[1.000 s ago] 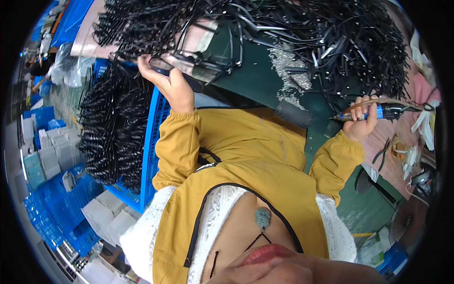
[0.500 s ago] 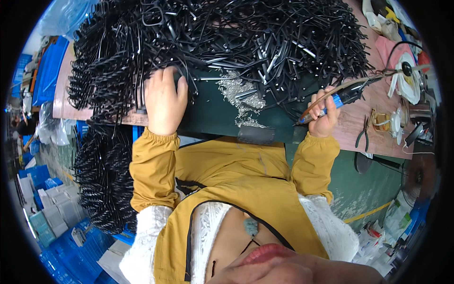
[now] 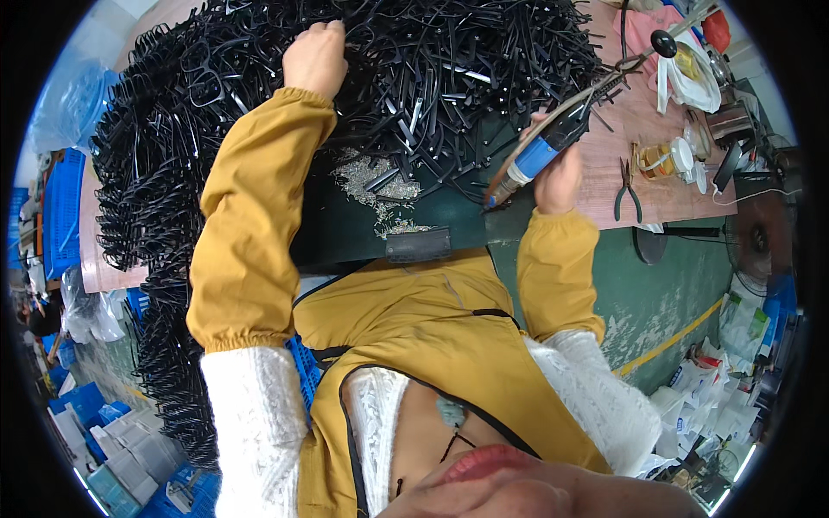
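My left hand is stretched far out over a heap of black eyeglass temples. Its fingers are curled in, and their tips are hidden, so I cannot make out what they grip. In my right hand is an electric screwdriver with a blue band, its tip slanting down to the left above the dark green mat. Small silver screws lie scattered on that mat, between my arms. Black eyeglass frames are stacked thickly on the left.
Pliers lie on the wooden tabletop at the right, beside a glass jar. A small dark block sits at the mat's front edge. Farther right stands a fan. Blue crates stand on the left.
My left hand has gone from the near left side of the mat forward onto the heap. The screwdriver stays in my right hand, now tilted more steeply. The whole view has shifted.
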Motion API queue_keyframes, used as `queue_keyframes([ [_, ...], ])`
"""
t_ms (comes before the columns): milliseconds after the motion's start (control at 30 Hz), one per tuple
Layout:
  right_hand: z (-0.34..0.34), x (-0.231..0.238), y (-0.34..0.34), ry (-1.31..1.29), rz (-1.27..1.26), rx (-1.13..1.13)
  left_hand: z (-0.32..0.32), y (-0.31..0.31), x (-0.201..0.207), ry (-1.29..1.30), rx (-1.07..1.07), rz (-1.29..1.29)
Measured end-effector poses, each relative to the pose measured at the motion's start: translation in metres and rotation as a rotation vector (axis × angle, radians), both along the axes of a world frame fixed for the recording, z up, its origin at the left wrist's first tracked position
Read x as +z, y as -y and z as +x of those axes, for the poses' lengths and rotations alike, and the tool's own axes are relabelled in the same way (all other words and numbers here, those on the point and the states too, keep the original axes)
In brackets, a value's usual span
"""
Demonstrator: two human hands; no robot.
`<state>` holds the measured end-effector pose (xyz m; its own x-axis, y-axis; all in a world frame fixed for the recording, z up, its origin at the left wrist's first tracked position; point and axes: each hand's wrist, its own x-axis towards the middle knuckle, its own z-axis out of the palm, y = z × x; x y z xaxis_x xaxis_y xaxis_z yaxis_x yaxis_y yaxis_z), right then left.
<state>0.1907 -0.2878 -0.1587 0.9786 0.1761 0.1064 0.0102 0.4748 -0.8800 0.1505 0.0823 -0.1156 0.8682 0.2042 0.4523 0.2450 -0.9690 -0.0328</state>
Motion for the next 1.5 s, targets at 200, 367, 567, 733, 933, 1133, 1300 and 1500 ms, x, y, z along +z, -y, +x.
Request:
queue_keyframes([
  [200,0.097,0.037,-0.038,1.43,-1.073,-0.156,-0.004,-0.001,0.005,-0.184,0.047,-0.33],
  [367,0.115,0.037,-0.053,1.634,-1.147,-0.084,0.008,0.014,-0.021,0.04,0.264,-0.401],
  [567,0.121,0.05,-0.026,1.615,-1.248,0.159,0.014,0.005,-0.012,-0.028,0.279,-0.311],
  [733,0.134,0.063,-0.026,1.637,-1.077,0.255,0.005,0.009,-0.006,0.03,0.228,-0.138],
  [933,0.126,0.058,-0.019,1.41,-0.757,0.103,-0.01,0.032,0.024,0.227,0.108,0.001],
  [1133,0.144,0.027,-0.004,1.166,-0.719,-0.019,-0.062,0.046,0.071,0.463,-0.186,-0.482],
  [1300,0.105,0.052,0.075,0.33,-0.051,-0.574,-0.149,0.061,0.072,0.736,-0.409,-1.893],
  [1500,-0.091,0.039,0.053,0.345,0.161,-0.264,-0.209,0.142,0.001,0.814,-0.37,-2.401],
])
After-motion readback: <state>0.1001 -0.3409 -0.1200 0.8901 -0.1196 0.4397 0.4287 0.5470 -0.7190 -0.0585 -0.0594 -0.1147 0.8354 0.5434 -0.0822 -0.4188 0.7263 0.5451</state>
